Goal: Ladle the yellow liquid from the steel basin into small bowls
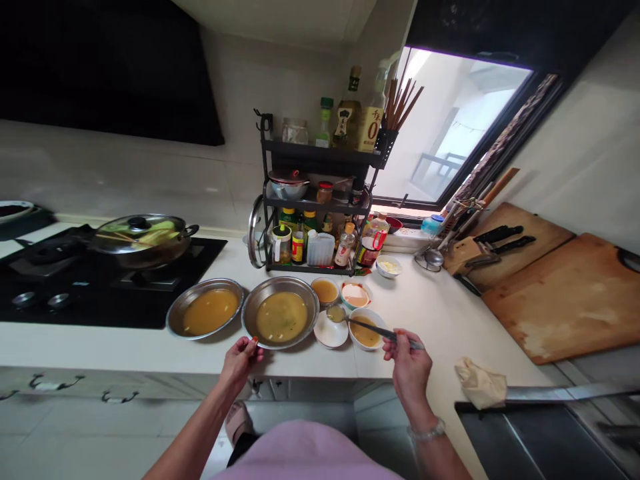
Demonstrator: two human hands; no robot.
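My right hand [411, 367] is closed round the handle of a ladle [367, 325]. The ladle's bowl carries some yellowish liquid and hangs above a small white bowl [331, 335]. My left hand [242, 360] pinches the near rim of a metal basin [256, 337] of yellow-brown soup with pale bits in it. A second metal basin [173, 313] of browner soup stands to its left. Around the ladle are a white bowl of soup [365, 333], another small bowl of soup [325, 291] and a red-patterned bowl [355, 295].
A lidded pan [143, 243] sits on the black stove [100, 293] at left. Behind the bowls stands a seasoning rack [320, 200] full of bottles. Cutting boards [565, 300] and a knife block [467, 257] lean at right, with a cloth [480, 383] beside the sink [525, 440].
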